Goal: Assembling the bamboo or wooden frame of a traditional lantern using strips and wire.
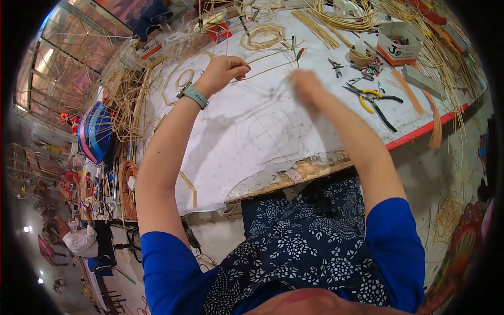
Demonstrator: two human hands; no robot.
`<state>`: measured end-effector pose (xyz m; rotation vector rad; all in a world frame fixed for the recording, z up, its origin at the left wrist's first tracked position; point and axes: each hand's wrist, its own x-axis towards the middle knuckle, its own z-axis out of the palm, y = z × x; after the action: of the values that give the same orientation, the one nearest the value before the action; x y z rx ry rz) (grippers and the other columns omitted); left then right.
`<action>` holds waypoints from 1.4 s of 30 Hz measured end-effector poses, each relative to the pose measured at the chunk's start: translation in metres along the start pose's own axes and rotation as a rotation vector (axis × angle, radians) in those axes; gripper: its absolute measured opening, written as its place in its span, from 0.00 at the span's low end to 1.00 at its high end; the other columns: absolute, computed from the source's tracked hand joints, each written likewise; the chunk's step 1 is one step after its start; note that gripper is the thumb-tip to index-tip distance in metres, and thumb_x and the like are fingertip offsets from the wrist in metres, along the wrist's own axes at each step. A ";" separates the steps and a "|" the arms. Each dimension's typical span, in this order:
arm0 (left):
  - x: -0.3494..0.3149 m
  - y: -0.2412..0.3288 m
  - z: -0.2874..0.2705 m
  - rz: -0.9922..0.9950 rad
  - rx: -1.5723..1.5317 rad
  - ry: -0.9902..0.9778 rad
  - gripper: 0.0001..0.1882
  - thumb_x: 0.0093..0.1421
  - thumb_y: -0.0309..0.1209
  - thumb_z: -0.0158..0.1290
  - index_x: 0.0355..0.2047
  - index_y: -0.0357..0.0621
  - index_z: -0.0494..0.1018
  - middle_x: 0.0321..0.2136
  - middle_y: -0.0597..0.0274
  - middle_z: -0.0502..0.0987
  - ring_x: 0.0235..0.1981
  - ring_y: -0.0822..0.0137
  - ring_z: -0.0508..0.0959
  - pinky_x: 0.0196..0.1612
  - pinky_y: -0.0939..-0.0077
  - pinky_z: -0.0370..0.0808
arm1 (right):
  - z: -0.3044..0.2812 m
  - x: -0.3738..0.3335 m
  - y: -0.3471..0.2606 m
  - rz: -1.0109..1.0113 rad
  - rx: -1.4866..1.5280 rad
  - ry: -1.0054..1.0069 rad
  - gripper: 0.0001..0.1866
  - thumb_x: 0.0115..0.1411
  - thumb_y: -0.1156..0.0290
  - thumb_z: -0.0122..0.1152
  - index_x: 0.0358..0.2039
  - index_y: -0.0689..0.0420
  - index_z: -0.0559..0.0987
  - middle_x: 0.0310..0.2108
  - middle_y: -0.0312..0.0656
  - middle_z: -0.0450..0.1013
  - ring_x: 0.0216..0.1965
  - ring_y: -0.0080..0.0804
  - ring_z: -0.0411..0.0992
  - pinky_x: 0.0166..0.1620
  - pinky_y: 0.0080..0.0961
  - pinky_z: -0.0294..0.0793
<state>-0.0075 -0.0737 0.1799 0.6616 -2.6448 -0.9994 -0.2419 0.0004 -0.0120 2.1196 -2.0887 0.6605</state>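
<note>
My left hand, with a watch on its wrist, is raised over the white-covered table. Its fingers are pinched on a frame of thin bamboo strips, which stretches away to the right. Small dark clips grip the frame at its far right end. My right hand is just below that end, smeared by motion, so its fingers cannot be read. Beneath my hands, circles with crossed lines are drawn on the white sheet.
Yellow-and-black pliers lie right, near small clips, a tape roll and an open box. Coiled bamboo strips sit at the back. Bamboo frameworks crowd the left. A person is far left.
</note>
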 end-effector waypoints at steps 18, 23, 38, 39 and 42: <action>-0.026 -0.017 -0.008 -0.012 0.272 0.068 0.11 0.59 0.31 0.51 0.33 0.34 0.76 0.24 0.63 0.77 0.26 0.76 0.74 0.32 0.81 0.71 | 0.060 0.017 -0.228 -0.693 0.181 -0.022 0.14 0.53 0.68 0.45 0.38 0.57 0.73 0.39 0.49 0.71 0.46 0.43 0.69 0.48 0.34 0.68; -0.036 -0.016 0.006 0.068 0.316 0.123 0.11 0.56 0.34 0.52 0.31 0.38 0.76 0.21 0.58 0.77 0.22 0.70 0.76 0.29 0.77 0.71 | 0.056 0.045 -0.088 -0.276 -0.004 -0.131 0.14 0.52 0.72 0.49 0.40 0.58 0.74 0.40 0.50 0.71 0.44 0.42 0.70 0.47 0.35 0.68; -0.070 -0.037 0.107 0.148 0.488 0.055 0.09 0.54 0.31 0.52 0.33 0.40 0.75 0.31 0.55 0.77 0.34 0.56 0.75 0.39 0.66 0.71 | -0.071 -0.199 -0.120 -0.240 0.279 0.139 0.25 0.44 0.85 0.53 0.46 0.56 0.73 0.47 0.43 0.70 0.46 0.44 0.67 0.50 0.33 0.66; -0.083 -0.032 0.112 0.249 0.483 0.199 0.13 0.54 0.31 0.53 0.39 0.41 0.73 0.37 0.53 0.75 0.39 0.55 0.74 0.42 0.67 0.71 | -0.072 -0.197 -0.126 -0.171 0.383 0.184 0.25 0.45 0.84 0.53 0.47 0.58 0.72 0.47 0.45 0.69 0.47 0.44 0.66 0.51 0.34 0.66; -0.128 -0.005 0.134 0.287 0.175 0.315 0.24 0.56 0.31 0.53 0.53 0.42 0.63 0.50 0.53 0.69 0.50 0.58 0.69 0.49 0.70 0.69 | -0.079 -0.177 -0.152 -0.107 0.631 0.214 0.24 0.48 0.83 0.54 0.49 0.60 0.70 0.48 0.48 0.68 0.49 0.46 0.65 0.52 0.35 0.65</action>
<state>0.0562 0.0619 0.0700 0.4149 -2.4696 -0.5407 -0.1079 0.2029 0.0295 2.2747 -1.7900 1.6203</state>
